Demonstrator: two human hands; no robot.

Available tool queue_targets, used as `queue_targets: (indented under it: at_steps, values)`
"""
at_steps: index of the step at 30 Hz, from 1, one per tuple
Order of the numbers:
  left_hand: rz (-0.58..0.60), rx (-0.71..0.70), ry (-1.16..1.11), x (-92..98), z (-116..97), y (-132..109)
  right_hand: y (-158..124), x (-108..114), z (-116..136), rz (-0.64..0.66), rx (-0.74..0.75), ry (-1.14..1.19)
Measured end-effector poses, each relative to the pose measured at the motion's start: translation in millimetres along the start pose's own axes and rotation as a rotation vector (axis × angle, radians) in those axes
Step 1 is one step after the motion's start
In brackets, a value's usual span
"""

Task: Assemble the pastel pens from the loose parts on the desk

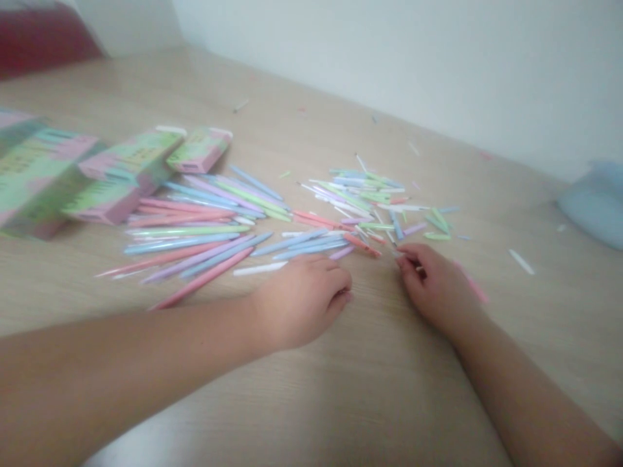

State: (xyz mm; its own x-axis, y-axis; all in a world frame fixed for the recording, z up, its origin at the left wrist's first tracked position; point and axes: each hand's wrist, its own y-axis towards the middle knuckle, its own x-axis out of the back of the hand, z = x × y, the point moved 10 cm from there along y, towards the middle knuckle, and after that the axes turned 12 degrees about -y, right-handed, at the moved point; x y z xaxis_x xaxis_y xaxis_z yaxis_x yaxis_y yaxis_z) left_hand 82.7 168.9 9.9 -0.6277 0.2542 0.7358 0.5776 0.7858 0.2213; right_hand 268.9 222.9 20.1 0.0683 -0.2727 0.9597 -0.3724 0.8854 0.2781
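My left hand (pixel 304 295) is closed above the table, its fingers curled under; whatever they hold is hidden. At the right, my right hand (pixel 433 282) pinches a thin pale stick (pixel 395 251), blurred at the fingertips. Beyond both hands lies a loose heap of small pen parts (pixel 365 188) in white, green, blue and purple. Orange pieces (pixel 363 244) lie between the hands. Beside my left hand are blue pen barrels (pixel 311 243) and a white one (pixel 257 268). Longer pastel pens (pixel 195 250) fan out to the left.
Several green and pink boxes (pixel 134 155) stand at the left. A red object (pixel 46 39) is at the back left, and a pale blue bag-like thing (pixel 596 201) at the right. Stray bits, including a white stick (pixel 522 261), are scattered towards the white wall (pixel 413 65).
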Motion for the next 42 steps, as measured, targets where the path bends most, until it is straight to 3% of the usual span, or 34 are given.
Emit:
queue_targets:
  at_steps: [4,17,22,28,32,37,42]
  values:
    - [-0.052,0.059,0.071,4.2,6,-1,4,-8,-14,0.015,-0.044,-0.068]
    - [-0.093,0.099,0.103,8.2,10,-1,15,-14,4,0.087,0.018,-0.127]
    - [-0.16,0.082,0.078,14.1,10,-3,13,-11,-1,0.047,-0.017,-0.099]
    - [-0.104,0.048,0.115,11.9,1,-3,9,-5,-4,-0.021,-0.049,-0.045]
    - [-0.106,0.078,0.156,12.4,3,-3,4,-4,11,0.015,0.039,0.007]
    - [-0.108,0.054,0.151,10.7,2,-3,-11,-6,51,0.139,0.247,0.111]
    - [-0.107,0.019,0.129,10.0,-1,-3,-17,-3,68,0.177,0.278,0.156]
